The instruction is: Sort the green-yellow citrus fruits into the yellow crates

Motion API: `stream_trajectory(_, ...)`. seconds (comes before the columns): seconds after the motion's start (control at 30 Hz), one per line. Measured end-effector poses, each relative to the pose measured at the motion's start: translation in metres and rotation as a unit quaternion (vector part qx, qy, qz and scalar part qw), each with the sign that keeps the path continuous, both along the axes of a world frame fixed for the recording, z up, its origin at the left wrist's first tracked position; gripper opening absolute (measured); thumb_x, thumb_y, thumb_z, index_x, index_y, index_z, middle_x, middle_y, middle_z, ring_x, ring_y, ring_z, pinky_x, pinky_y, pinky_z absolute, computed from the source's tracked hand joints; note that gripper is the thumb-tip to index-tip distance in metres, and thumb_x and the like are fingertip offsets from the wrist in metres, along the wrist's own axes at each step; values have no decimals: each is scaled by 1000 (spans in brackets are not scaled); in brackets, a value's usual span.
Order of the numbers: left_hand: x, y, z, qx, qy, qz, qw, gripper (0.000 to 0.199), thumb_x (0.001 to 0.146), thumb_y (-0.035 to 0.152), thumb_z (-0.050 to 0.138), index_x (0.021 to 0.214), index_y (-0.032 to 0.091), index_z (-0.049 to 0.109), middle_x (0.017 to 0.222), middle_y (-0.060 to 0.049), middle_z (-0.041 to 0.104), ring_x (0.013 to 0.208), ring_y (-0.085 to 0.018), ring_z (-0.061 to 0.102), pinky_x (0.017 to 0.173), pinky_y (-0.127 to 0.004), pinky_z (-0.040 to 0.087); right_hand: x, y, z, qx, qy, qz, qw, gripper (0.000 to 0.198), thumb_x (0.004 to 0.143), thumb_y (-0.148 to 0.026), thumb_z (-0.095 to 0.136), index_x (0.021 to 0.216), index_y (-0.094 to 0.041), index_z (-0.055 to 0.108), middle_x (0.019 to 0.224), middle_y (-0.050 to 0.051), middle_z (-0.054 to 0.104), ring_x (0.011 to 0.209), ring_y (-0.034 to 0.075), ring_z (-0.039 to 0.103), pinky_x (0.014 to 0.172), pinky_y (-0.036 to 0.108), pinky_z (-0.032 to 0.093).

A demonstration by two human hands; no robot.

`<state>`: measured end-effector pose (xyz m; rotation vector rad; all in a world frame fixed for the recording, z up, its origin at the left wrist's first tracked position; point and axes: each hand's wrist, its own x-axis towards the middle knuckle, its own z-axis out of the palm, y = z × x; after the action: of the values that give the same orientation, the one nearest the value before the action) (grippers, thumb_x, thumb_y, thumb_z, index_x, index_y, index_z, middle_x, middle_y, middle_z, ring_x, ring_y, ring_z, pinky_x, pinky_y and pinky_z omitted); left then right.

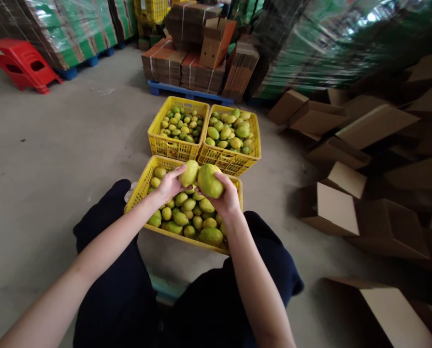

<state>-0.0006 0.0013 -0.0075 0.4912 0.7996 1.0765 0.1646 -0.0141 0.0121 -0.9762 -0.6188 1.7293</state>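
My left hand (171, 185) is wrapped round a yellow-green lemon (189, 173). A larger, greener lemon (210, 181) sits in my right hand (226, 195), with the thumb on its side. Both fruits are held side by side over the near yellow crate (182, 237), which stands on the floor between my knees. Inside this crate lie many loose lemons (180, 218) of mixed sizes, some green, some yellow. My forearms and hands cover part of the crate's far side.
Two more yellow crates, a left one (176, 151) with small lemons and a right one (230, 163) with larger ones, stand just beyond. Flattened cartons (201, 77) are stacked on a blue pallet (172, 91). Open cardboard boxes (337, 208) crowd the right; a red stool (23, 63) stands far left.
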Motion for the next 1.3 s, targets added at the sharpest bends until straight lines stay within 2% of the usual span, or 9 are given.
stream_trajectory(0.1, -1, 1, 3, -6, -12, -6, 1000, 31, 91, 43, 63, 101, 15, 70, 87, -8, 75, 77, -22, 70, 62, -30, 54, 0, 1, 2, -15, 11, -60, 998, 26, 70, -43, 71, 85, -22, 67, 73, 2, 72, 83, 26, 73, 62, 34, 62)
stream_trajectory(0.2, -3, 2, 4, 0, -15, -28, 999, 36, 93, 48, 58, 94, 14, 71, 74, -6, 70, 59, -16, 62, 51, -27, 45, 3, 3, 0, -32, 8, -70, 997, 25, 73, -46, 66, 83, -23, 67, 70, 1, 71, 77, 25, 71, 52, 31, 56)
stream_trajectory(0.3, -5, 2, 5, -13, -20, -46, 999, 39, 94, 50, 55, 91, 14, 71, 72, -7, 69, 52, -14, 54, 54, -28, 46, 9, 4, -2, -26, 33, -49, 998, 29, 75, -49, 68, 87, -22, 68, 72, 3, 72, 75, 25, 71, 53, 32, 57)
stream_trajectory(0.47, -4, -1, 10, -42, -74, -68, 994, 35, 96, 47, 54, 96, 15, 69, 84, -10, 72, 59, -15, 56, 67, -33, 53, 15, 7, -6, -53, 71, 12, 996, 44, 78, -59, 71, 94, -18, 72, 78, 8, 77, 83, 27, 75, 67, 38, 65)
stream_trajectory(0.7, 1, -3, 14, -95, -89, -72, 989, 36, 98, 48, 55, 95, 13, 66, 81, -8, 69, 59, -13, 55, 67, -28, 56, 14, 10, -14, -93, 88, -8, 992, 42, 84, -58, 70, 100, -20, 71, 83, 6, 79, 75, 23, 76, 68, 35, 67)
stream_trajectory(0.93, 0, -3, 14, -106, -121, -46, 986, 37, 100, 46, 51, 101, 13, 67, 83, -10, 68, 67, -15, 60, 75, -30, 57, 17, 11, -15, -86, 94, 30, 991, 39, 84, -56, 71, 96, -19, 72, 79, 8, 78, 77, 24, 77, 54, 28, 63)
stream_trajectory(1.13, -1, -2, 8, -43, -68, -63, 995, 32, 92, 47, 65, 98, 15, 66, 92, -10, 70, 72, -17, 62, 81, -35, 56, 17, 9, -12, -80, 94, 42, 992, 36, 82, -51, 73, 96, -19, 70, 83, 7, 78, 74, 22, 74, 60, 31, 64)
stream_trajectory(1.2, -1, -2, 8, 14, -14, -48, 999, 33, 82, 41, 78, 100, 18, 65, 97, -9, 70, 85, -20, 65, 88, -37, 54, 16, 6, -10, -67, 69, 24, 995, 33, 79, -47, 75, 98, -21, 68, 89, 6, 77, 78, 22, 73, 66, 34, 64)
stream_trajectory(1.3, -5, -6, 13, 148, 100, -24, 984, 53, 62, 24, 93, 106, 22, 62, 107, -5, 69, 106, -24, 64, 99, -36, 49, 13, 1, -7, 1, -59, -61, 996, 46, 69, -39, 82, 108, -27, 62, 102, 1, 73, 91, 23, 71, 74, 39, 63)
